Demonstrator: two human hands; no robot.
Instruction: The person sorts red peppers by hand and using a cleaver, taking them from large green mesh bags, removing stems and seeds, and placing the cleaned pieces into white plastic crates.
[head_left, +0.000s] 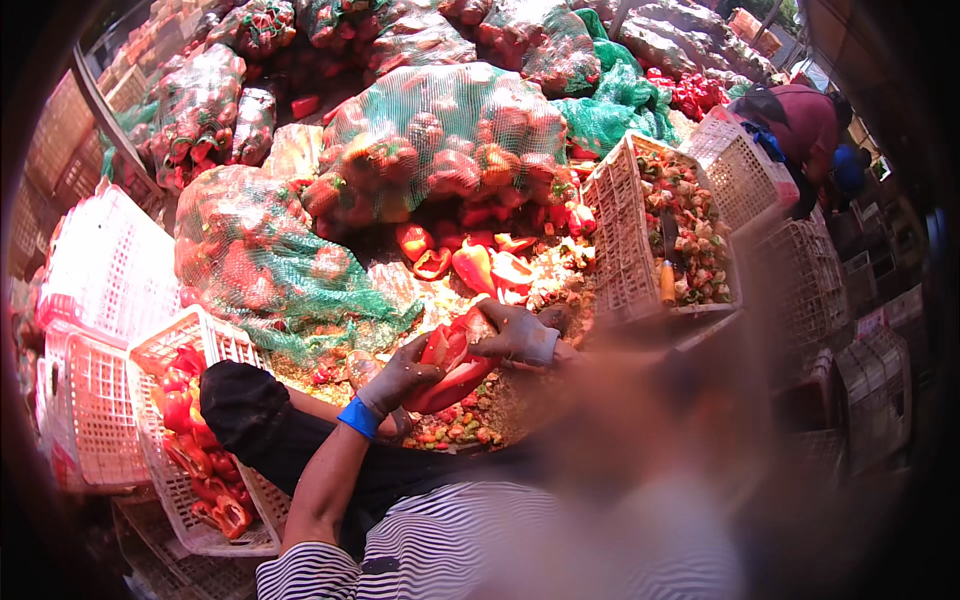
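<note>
Both of my hands are gloved and hold an opened red bell pepper above the littered ground. My left hand, with a blue band at the wrist, grips its left side. My right hand is on the upper right of the pepper, fingers against its flesh. Just beyond my hands lie cut red pepper pieces on the ground. A crate of cut red peppers stands by my left knee. To the right, a knife with an orange handle lies on a crate of pepper cores.
A large green mesh sack of red peppers lies ahead, with another mesh sack at its left. Plastic crates are stacked at the left. A person bends over at the upper right. Blur covers the lower right.
</note>
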